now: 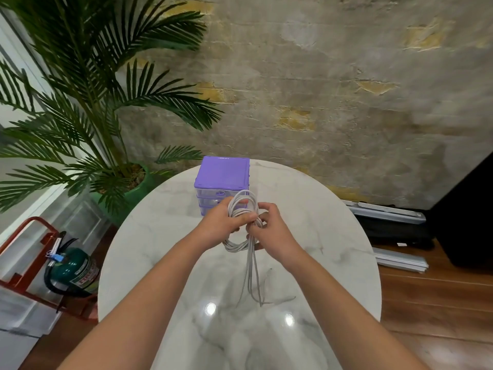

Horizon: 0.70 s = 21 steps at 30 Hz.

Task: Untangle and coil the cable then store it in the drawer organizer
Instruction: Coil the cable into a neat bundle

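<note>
A grey cable is held above the round marble table, partly looped. My left hand is closed around the middle of the loops. My right hand pinches the same bundle from the right side. Several strands hang down from the hands toward the table. Just beyond the hands stands the purple drawer organizer, with clear drawers that look closed; the loops and my left hand hide part of its front.
A potted palm in a green pot stands left of the table. A fire extinguisher in a red stand sits on the floor at the left. Metal rails and a black bag lie on the wooden floor at the right.
</note>
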Each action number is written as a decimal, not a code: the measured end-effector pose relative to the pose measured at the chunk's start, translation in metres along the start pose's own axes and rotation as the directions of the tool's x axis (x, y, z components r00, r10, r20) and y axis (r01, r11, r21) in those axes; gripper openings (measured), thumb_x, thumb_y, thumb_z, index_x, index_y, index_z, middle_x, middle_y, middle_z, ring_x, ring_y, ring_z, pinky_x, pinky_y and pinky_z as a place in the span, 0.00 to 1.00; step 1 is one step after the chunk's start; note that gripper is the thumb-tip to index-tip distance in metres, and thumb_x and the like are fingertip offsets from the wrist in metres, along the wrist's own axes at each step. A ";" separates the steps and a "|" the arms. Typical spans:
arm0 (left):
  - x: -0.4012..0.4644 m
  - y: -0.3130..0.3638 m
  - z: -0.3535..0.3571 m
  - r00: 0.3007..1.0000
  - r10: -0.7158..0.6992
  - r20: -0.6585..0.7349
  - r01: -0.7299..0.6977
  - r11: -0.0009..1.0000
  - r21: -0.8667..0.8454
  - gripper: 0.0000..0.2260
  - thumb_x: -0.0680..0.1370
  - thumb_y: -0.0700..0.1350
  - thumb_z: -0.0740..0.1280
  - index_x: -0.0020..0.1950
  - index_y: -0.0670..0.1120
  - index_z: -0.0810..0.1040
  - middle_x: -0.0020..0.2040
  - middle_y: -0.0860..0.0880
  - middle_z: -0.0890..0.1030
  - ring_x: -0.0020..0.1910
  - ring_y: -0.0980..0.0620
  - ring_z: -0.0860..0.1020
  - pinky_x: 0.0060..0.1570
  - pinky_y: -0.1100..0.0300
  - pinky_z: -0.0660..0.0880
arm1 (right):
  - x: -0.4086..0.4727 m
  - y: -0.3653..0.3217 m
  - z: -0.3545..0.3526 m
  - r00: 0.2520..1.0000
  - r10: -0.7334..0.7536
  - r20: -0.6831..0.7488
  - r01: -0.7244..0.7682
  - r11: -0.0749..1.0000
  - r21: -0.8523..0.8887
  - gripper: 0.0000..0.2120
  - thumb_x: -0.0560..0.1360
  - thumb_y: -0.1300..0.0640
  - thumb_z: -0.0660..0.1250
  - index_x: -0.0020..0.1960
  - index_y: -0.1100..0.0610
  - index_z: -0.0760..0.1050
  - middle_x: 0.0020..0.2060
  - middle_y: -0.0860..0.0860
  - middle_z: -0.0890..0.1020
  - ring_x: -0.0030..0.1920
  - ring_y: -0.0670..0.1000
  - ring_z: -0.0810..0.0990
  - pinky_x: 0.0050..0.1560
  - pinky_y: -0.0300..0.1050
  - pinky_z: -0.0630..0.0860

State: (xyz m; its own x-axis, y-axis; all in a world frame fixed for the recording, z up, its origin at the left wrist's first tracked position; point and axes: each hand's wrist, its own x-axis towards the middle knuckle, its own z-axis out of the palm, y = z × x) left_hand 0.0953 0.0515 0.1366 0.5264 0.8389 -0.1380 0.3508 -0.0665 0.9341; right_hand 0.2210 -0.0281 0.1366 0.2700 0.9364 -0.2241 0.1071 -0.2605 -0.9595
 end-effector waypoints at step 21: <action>0.003 -0.017 0.007 0.949 -0.065 -0.307 0.038 0.995 -0.093 0.04 0.77 0.48 0.70 0.50 0.50 0.80 0.42 0.54 0.82 0.40 0.55 0.77 0.45 0.57 0.73 | -0.017 0.007 0.023 0.996 0.085 -0.024 -0.084 0.832 -0.548 0.21 0.81 0.44 0.51 0.43 0.57 0.74 0.37 0.56 0.84 0.40 0.60 0.83 0.50 0.54 0.80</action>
State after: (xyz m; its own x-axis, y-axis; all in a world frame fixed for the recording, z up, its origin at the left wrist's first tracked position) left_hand 0.0959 0.0510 0.1179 0.2391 0.9668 -0.0904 0.2966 0.0159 0.9549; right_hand 0.1955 -0.0402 0.1295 0.3007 0.9051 -0.3006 0.5907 -0.4242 -0.6864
